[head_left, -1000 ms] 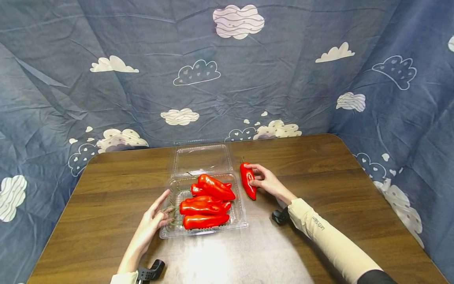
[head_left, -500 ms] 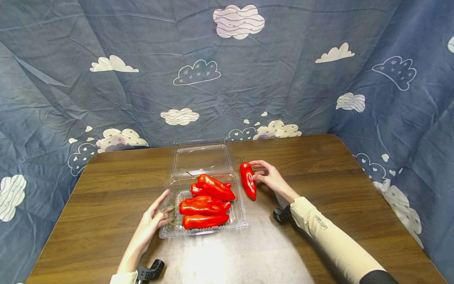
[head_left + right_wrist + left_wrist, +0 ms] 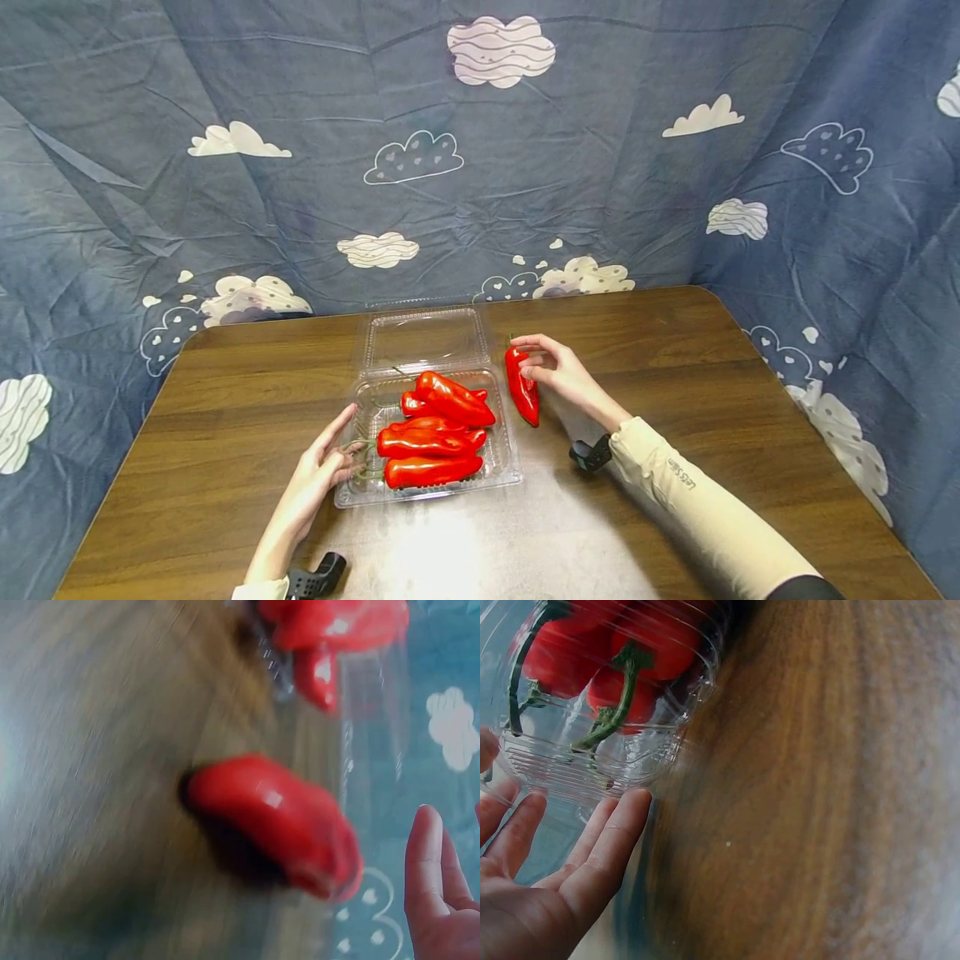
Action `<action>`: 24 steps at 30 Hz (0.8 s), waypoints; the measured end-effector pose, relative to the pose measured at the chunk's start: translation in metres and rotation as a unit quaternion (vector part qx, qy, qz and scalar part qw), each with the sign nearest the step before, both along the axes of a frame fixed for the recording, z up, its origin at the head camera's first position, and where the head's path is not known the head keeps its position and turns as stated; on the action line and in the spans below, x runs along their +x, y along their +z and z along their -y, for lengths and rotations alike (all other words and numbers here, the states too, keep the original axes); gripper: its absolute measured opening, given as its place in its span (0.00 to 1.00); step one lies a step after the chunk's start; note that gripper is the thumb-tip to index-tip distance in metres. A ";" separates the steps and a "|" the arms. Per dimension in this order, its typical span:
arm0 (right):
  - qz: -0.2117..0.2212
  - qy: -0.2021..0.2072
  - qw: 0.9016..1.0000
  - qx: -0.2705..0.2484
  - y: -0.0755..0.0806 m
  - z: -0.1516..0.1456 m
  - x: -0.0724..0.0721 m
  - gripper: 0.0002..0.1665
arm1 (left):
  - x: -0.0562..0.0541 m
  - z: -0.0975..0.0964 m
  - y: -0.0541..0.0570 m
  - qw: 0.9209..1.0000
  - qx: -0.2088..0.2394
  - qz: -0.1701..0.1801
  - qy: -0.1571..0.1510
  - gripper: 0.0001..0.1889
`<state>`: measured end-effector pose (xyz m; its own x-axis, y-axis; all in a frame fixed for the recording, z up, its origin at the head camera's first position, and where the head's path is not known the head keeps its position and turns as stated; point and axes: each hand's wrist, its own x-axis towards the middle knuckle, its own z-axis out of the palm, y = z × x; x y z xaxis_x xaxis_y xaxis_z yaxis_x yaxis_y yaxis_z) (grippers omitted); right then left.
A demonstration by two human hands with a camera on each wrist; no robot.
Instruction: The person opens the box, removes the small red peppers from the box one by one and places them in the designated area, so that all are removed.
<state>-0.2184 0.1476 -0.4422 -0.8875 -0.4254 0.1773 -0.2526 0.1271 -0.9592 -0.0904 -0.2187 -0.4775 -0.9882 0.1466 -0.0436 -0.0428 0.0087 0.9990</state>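
Note:
A long red pepper (image 3: 522,398) with a green stem lies on the wooden table, just right of a clear plastic clamshell container (image 3: 504,479). Over the pepper's far end hovers my right hand (image 3: 567,382), fingers bent loosely. In the right wrist view, a gap shows between those fingers (image 3: 425,859) and the pepper (image 3: 274,817). Several red peppers (image 3: 431,443) lie inside the container, most stems toward its left side. My left hand (image 3: 309,483) rests its fingertips against the container's left wall; in the left wrist view the fingers (image 3: 611,851) are mostly straight.
The container's transparent lid (image 3: 427,337) lies folded back toward the far table edge. Behind the table (image 3: 645,333) hangs a blue curtain (image 3: 315,200) with cloud prints. Glare brightens the near part of the tabletop.
My right hand has let go of the loose pepper and shifted slightly toward its stem end. The pepper and left hand have stayed put; the head view has tilted a little.

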 end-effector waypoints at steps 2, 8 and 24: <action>0.000 0.010 1.000 -0.005 0.004 0.005 0.003 0.26 | 0.000 0.000 0.000 1.000 0.000 0.001 0.000 0.36; 0.006 0.045 0.999 -0.010 0.011 0.020 0.010 0.25 | 0.000 0.000 0.001 1.000 -0.003 0.001 -0.002 0.36; 0.027 0.125 0.992 -0.005 0.013 0.049 0.015 0.26 | -0.001 0.000 0.000 1.000 -0.018 0.004 0.001 0.36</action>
<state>-0.2033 0.0982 -0.4289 -0.7627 -0.6319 0.1377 -0.2236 0.0578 -0.9730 -0.0917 -0.2192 -0.4778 -0.9881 0.1436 -0.0558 -0.0498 0.0449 0.9977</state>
